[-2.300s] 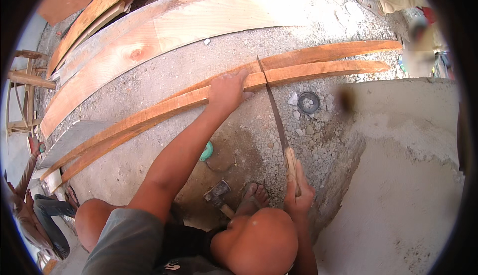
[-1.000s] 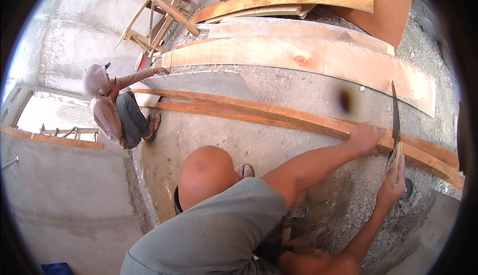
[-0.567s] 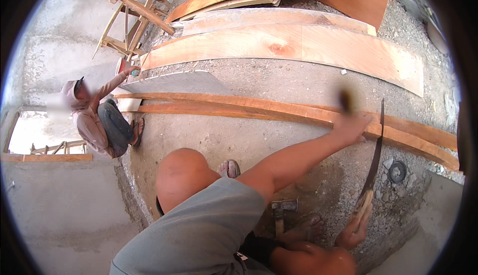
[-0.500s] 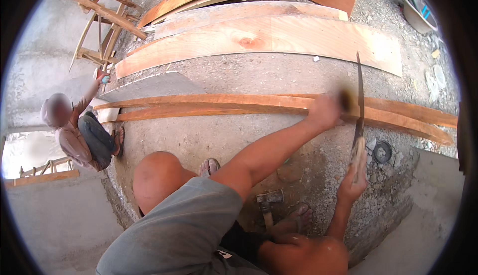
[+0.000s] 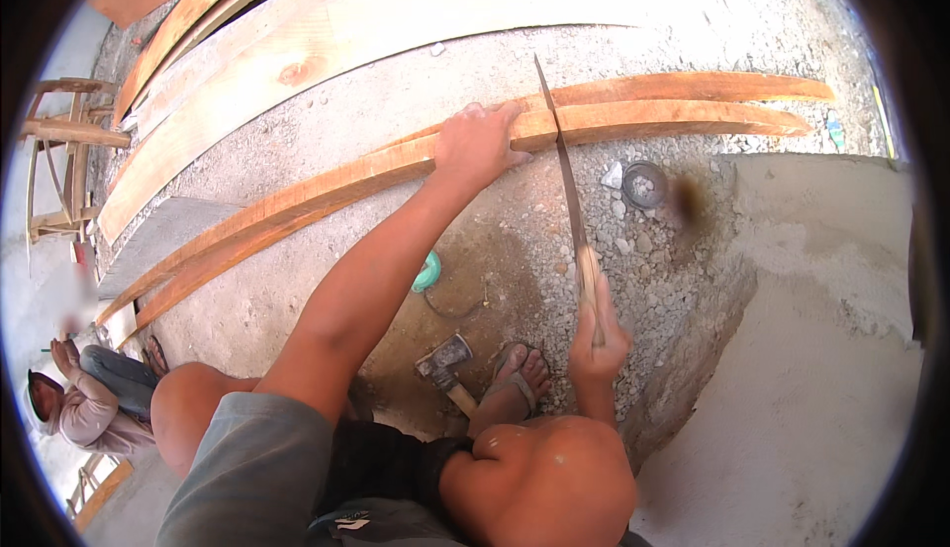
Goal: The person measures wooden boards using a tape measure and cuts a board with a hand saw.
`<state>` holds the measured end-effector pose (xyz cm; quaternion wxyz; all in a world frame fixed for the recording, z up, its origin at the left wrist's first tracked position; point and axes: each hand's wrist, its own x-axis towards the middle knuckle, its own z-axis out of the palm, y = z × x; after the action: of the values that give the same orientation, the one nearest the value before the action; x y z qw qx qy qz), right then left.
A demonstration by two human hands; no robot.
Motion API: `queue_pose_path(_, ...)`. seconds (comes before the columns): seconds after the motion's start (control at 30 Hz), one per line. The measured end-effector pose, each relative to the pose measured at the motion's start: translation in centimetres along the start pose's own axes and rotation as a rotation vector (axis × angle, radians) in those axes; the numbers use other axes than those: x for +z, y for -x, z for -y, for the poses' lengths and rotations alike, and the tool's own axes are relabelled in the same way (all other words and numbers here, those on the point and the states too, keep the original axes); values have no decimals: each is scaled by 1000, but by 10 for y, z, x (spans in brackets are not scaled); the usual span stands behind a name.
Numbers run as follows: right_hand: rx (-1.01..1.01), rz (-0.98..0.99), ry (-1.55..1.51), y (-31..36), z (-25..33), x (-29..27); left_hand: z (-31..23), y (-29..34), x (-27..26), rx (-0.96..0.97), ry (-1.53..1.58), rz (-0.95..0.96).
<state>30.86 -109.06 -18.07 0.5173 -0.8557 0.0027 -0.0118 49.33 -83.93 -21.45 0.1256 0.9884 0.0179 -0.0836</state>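
Two long wooden beams lie side by side across the ground in front of me. My left hand grips the nearer beam from above, its thumb along the near side, close to the saw line. In my right hand is the wooden handle of a handsaw, fingers wrapped round it. The saw's narrow blade points away from me and crosses the nearer beam just right of my left hand. How deep the blade sits in the wood I cannot tell.
A hatchet lies by my sandalled foot, with a round green object beyond it. Rubble surrounds a black round container. Plywood strips lie beyond the beams. A co-worker squats at far left; a concrete ledge rises at right.
My view has swung to the right, so the scene sits further left. The left hand stays on the beam and the right on the saw. The co-worker's outstretched arm has drawn in.
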Motion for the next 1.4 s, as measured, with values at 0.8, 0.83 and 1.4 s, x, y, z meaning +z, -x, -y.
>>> queue_pose_path(0.8, -67, 25, -116, -101, -4, 56, -4, -18, -10, 13, -36, 84)
queue_pose_path(0.83, -47, 31, -82, -73, -4, 45, -1, -16, -6, 24, -41, 71)
queue_pose_path(1.4, 2, 45, 105, -81, -2, 43, 4, -22, -6, 32, -60, 67)
